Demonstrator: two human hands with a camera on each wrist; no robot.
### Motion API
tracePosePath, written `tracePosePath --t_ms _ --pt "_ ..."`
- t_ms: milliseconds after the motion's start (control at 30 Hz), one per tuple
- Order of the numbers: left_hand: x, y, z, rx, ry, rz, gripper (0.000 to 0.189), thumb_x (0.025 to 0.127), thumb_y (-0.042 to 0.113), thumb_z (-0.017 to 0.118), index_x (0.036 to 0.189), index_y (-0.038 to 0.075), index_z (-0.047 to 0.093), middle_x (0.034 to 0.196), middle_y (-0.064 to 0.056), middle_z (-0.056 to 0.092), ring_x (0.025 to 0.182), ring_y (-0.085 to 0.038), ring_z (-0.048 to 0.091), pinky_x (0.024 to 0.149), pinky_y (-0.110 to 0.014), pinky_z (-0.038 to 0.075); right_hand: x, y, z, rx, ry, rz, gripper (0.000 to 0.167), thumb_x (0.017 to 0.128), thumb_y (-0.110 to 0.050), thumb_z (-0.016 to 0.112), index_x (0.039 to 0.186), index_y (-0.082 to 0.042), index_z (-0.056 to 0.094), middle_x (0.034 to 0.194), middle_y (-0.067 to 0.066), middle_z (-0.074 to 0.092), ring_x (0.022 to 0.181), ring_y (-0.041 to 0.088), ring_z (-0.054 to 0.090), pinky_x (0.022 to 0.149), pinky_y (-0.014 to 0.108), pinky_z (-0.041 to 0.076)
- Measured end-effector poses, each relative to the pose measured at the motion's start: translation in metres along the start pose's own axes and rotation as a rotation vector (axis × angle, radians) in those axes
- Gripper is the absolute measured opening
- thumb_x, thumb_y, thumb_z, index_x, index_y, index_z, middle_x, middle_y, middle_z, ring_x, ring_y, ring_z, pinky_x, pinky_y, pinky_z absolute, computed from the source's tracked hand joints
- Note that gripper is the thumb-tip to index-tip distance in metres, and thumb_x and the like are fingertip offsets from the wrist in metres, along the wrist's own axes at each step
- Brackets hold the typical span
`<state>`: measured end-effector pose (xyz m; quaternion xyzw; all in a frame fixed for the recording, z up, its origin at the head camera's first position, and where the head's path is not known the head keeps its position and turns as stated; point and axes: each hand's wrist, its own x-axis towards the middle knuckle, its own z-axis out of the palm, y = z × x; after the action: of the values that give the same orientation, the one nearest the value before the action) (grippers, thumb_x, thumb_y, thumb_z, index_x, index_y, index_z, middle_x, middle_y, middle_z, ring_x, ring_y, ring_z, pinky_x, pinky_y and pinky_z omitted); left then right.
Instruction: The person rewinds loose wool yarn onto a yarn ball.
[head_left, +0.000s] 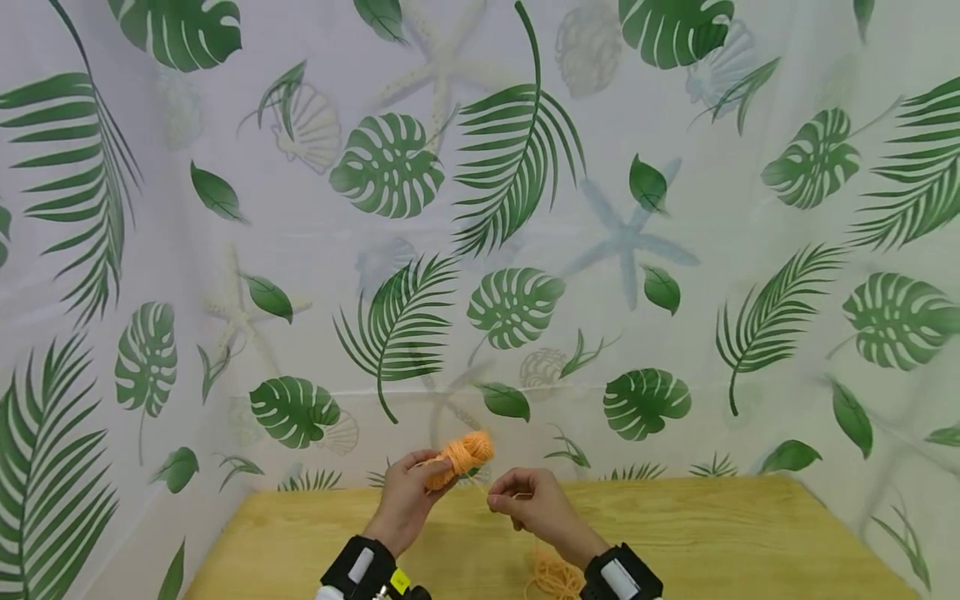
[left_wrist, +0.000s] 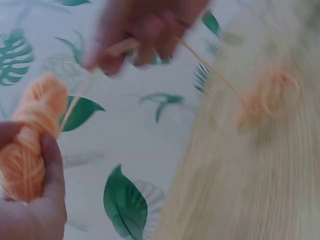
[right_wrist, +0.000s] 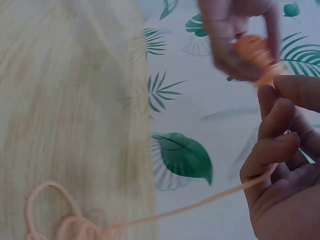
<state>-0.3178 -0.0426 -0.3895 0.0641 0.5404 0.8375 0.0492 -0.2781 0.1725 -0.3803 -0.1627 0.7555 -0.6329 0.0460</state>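
An orange skein of yarn, bound round its middle, is gripped by my left hand above the table. In the left wrist view, thumb and fingers press the skein from both sides. My right hand pinches the yarn strand just right of the skein, its fingers curled. From the right hand the strand runs down to a loose heap of yarn on the table. The right hand is blurred in the left wrist view.
A light wooden table lies below both hands. Behind it hangs a white cloth printed with green leaves, shells and starfish. Each wrist wears a black strap. Beside the left strap is a small yellow tag.
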Motion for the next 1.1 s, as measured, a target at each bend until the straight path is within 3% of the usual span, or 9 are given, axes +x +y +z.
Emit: tracePosePath --t_ms 67,200,300,367,500,733,900,1000,1100 --pt "-0.003 -0.008 -0.002 0.167 0.054 0.042 0.022 0.092 -0.001 0.069 0.110 -0.006 0.056 0.117 -0.021 0.053 0.099 -0.024 0.062 0.088 -0.038 0.057 -0.002 -0.009 -0.002 -0.007 0.000 -0.021 0.021 0.098 -0.013 0.069 0.106 0.006 0.067 0.089 0.004 0.070 0.059 0.011 0.046 0.056 0.025 0.043" --pt "-0.007 -0.017 -0.002 0.535 0.061 0.143 0.024 0.088 0.000 0.074 0.107 -0.005 0.061 0.109 -0.018 0.059 0.092 -0.022 0.063 0.079 -0.035 0.059 0.004 -0.022 -0.011 -0.033 0.059 -0.059 0.020 0.097 -0.013 0.070 0.106 0.004 0.067 0.089 0.004 0.067 0.060 0.012 0.046 0.056 0.025 0.042" --pt "-0.008 -0.017 0.000 0.693 0.018 0.199 0.023 0.086 0.002 0.076 0.104 -0.002 0.064 0.107 -0.015 0.062 0.092 -0.022 0.061 0.076 -0.033 0.057 0.009 -0.026 -0.017 -0.029 0.112 -0.078 0.018 0.098 -0.012 0.068 0.107 0.004 0.067 0.090 0.007 0.068 0.061 0.013 0.045 0.057 0.025 0.039" --pt "-0.010 -0.015 0.002 0.734 -0.017 0.219 0.022 0.085 0.002 0.077 0.103 -0.002 0.064 0.106 -0.015 0.063 0.091 -0.023 0.060 0.074 -0.033 0.055 0.011 -0.027 -0.020 -0.018 0.132 -0.076 0.018 0.099 -0.012 0.067 0.108 0.004 0.067 0.091 0.007 0.068 0.061 0.013 0.044 0.057 0.025 0.037" --pt "-0.019 -0.012 0.004 0.694 -0.067 0.223 0.021 0.086 0.000 0.077 0.103 -0.002 0.065 0.107 -0.015 0.064 0.089 -0.021 0.061 0.074 -0.031 0.056 0.011 -0.024 -0.021 0.014 0.147 -0.066 0.020 0.100 -0.011 0.066 0.109 0.007 0.066 0.091 0.008 0.069 0.060 0.013 0.043 0.056 0.025 0.036" --pt "-0.033 -0.008 0.012 0.552 -0.171 0.153 0.021 0.090 0.002 0.075 0.107 -0.002 0.065 0.118 -0.014 0.061 0.093 -0.018 0.061 0.074 -0.027 0.054 0.019 -0.013 -0.023 0.081 0.170 -0.075 0.018 0.099 -0.011 0.067 0.107 0.005 0.066 0.087 0.003 0.068 0.059 0.012 0.043 0.055 0.024 0.035" --pt "-0.038 0.005 0.016 0.204 -0.279 0.030 0.019 0.093 -0.004 0.068 0.111 -0.002 0.060 0.118 -0.012 0.057 0.102 -0.019 0.062 0.087 -0.032 0.057 0.025 0.004 -0.022 0.071 0.163 -0.025 0.016 0.100 -0.008 0.065 0.110 0.005 0.066 0.088 0.002 0.066 0.065 0.011 0.051 0.058 0.023 0.041" --pt "-0.034 0.010 0.015 -0.008 -0.232 0.007 0.018 0.095 -0.008 0.061 0.110 0.002 0.058 0.115 -0.012 0.056 0.104 -0.021 0.063 0.092 -0.035 0.056 0.022 0.015 -0.016 0.039 0.099 0.010 0.018 0.101 -0.006 0.062 0.113 0.006 0.066 0.089 0.003 0.067 0.066 0.011 0.051 0.059 0.023 0.042" --pt "-0.025 0.010 0.013 -0.009 -0.102 0.058 0.017 0.094 -0.008 0.062 0.108 0.001 0.059 0.112 -0.011 0.057 0.100 -0.020 0.064 0.089 -0.032 0.056 0.014 0.019 -0.008 -0.020 0.014 0.014 0.017 0.100 -0.008 0.063 0.111 0.005 0.068 0.089 0.008 0.067 0.061 0.011 0.046 0.056 0.024 0.040"
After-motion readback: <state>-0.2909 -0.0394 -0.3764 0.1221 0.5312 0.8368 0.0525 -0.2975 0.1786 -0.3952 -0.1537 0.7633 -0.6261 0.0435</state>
